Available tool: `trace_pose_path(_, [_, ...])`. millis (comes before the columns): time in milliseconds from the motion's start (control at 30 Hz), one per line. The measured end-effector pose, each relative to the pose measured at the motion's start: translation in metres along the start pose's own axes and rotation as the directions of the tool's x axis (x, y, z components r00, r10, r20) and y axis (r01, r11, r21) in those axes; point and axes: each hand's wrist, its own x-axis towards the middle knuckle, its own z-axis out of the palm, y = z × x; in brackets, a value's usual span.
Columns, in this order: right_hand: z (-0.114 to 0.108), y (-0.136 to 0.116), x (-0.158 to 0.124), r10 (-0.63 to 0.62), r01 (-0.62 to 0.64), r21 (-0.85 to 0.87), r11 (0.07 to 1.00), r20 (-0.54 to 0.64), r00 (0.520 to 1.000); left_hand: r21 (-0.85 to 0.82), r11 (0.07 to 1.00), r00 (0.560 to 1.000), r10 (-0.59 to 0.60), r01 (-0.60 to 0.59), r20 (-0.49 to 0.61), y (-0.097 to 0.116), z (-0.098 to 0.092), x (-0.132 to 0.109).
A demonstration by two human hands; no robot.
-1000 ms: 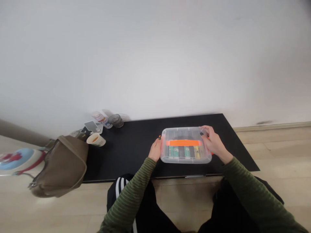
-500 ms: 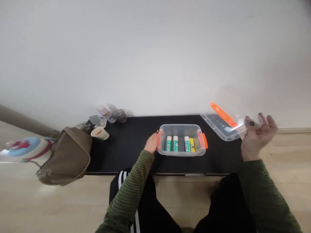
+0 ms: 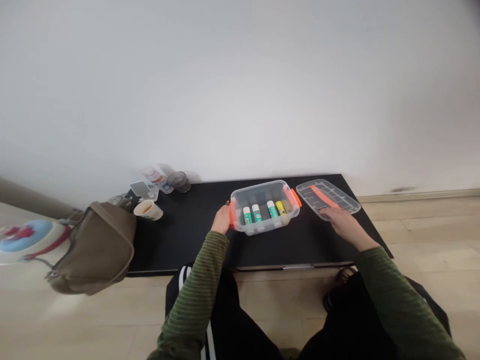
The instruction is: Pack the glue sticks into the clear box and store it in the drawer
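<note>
Clear box (image 3: 262, 229) w/ 4 tubes (image 3: 257, 213) (writing too tiny to read); L hand (image 3: 221, 219) grips box's L end; R hand (image 3: 342, 222) touches lid (image 3: 326, 195), R of box; can't tell if gripping.

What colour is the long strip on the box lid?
The strip on the lid is orange; the head view, the only one, shows it best.
</note>
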Motion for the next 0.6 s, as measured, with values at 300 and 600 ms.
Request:
trace_pose_path(300, [-0.002, -0.052, 0.022, 0.145, -0.119, 0.115, 0.986, -0.259, 0.955, 0.194, 0.981, 1.000, -0.009, 0.013, -0.025, 0.011, 0.008, -0.011])
trace_pose_path(600, [0.011, -0.188, 0.150, 0.096, -0.120, 0.211, 0.970, 0.121, 0.988, 0.598, 0.586, 0.747, 0.664, -0.547, 0.033, 0.019, 0.006, -0.020])
